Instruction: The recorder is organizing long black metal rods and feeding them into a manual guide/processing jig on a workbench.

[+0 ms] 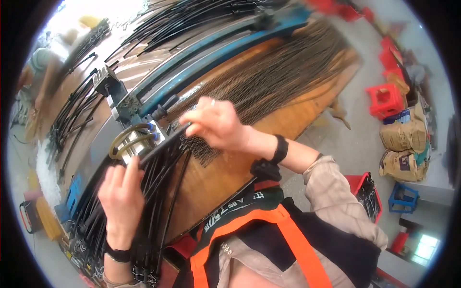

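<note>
A black tube (164,145) slants across the front of a small metal machine (134,144) with blue fittings and looped yellowish hoses. Its lower end is pinched in the fingers of my left hand (122,194), above a bundle of black cables. Up and to the right, my right hand (213,126) is closed on the tube's other end. Both hands are slightly blurred. Beneath and beyond my right hand lie many long, thin coiled springs (259,79) on the wooden table (211,187).
Blue metal rails (192,67) run from the machine to the far right. More black cables (72,115) lie on the table's left side. Across the floor stand a red stool (384,101), stuffed sacks (404,144), a blue stool (403,198) and a red crate (357,185).
</note>
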Demonstrator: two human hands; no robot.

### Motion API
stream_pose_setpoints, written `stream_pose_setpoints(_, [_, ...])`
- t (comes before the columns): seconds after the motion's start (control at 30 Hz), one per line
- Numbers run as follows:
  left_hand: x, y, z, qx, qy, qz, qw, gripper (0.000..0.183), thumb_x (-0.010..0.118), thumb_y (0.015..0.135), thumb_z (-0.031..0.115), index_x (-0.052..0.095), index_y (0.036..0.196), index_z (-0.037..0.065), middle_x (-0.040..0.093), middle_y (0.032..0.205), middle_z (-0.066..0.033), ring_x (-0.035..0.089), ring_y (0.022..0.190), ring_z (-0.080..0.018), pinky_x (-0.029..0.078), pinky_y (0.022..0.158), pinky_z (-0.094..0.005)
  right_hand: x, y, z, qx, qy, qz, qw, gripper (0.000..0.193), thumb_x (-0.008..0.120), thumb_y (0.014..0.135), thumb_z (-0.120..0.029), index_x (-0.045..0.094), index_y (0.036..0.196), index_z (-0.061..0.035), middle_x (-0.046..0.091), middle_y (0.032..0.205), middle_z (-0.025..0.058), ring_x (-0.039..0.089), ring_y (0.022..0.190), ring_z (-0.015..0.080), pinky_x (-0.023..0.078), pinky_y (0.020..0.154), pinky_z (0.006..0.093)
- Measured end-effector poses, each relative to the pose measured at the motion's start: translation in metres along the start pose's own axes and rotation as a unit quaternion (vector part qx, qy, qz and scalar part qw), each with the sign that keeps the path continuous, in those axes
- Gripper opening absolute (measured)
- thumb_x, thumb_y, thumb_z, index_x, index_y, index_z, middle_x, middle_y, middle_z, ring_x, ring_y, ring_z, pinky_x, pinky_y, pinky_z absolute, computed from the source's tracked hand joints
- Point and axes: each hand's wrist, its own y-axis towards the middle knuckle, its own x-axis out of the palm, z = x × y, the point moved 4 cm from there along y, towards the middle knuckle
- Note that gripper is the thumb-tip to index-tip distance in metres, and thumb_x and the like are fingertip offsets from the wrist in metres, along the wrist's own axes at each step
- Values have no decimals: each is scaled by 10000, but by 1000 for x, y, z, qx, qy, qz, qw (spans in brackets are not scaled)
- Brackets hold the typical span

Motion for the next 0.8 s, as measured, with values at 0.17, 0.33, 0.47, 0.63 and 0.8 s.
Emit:
stream_pose_setpoints(0.17, [-76, -10, -67, -62, 119, 97, 986, 241, 613, 892, -5, 629, 1130, 26, 595, 863, -155, 597, 792, -326, 490, 700, -379, -31, -3, 65, 29, -165, 13, 986, 133, 654, 903, -128, 697, 1020, -81, 645, 807, 72, 604, 728, 253, 461, 674, 380])
stream_pose_setpoints(0.33, [-126, -12, -129, -151, 193, 180, 953, 208, 562, 977, 66, 613, 1170, 8, 665, 1030, -213, 661, 928, -331, 505, 797, -354, 26, 37, 83, 150, 11, -75, 986, 122, 610, 944, -98, 685, 1020, -39, 683, 809, 64, 614, 697, 165, 484, 645, 305])
stream_pose_setpoints(0.47, [-133, -27, -114, -178, 151, 214, 949, 226, 569, 977, 79, 613, 1189, 15, 670, 1032, -229, 668, 913, -348, 511, 798, -369, 102, 119, 42, 76, 185, -105, 974, 154, 659, 935, -147, 689, 1003, -12, 696, 775, 53, 598, 682, 74, 486, 620, 245])
stream_pose_setpoints(0.63, [-118, -87, -135, -235, 106, 171, 951, 235, 567, 977, 80, 617, 1198, 18, 670, 1037, -236, 669, 911, -359, 515, 798, -379, 145, 145, 27, 0, 248, -100, 964, 154, 702, 903, -155, 704, 1002, -37, 712, 809, 61, 618, 702, 83, 497, 632, 253])
stream_pose_setpoints(0.8, [-105, -117, -142, -278, 101, 157, 942, 233, 566, 975, 73, 618, 1196, 18, 669, 1031, -236, 669, 916, -355, 517, 797, -380, 160, 146, 20, 58, 234, -174, 955, 167, 690, 913, -178, 698, 1014, -45, 720, 826, 66, 664, 741, 107, 513, 633, 275])
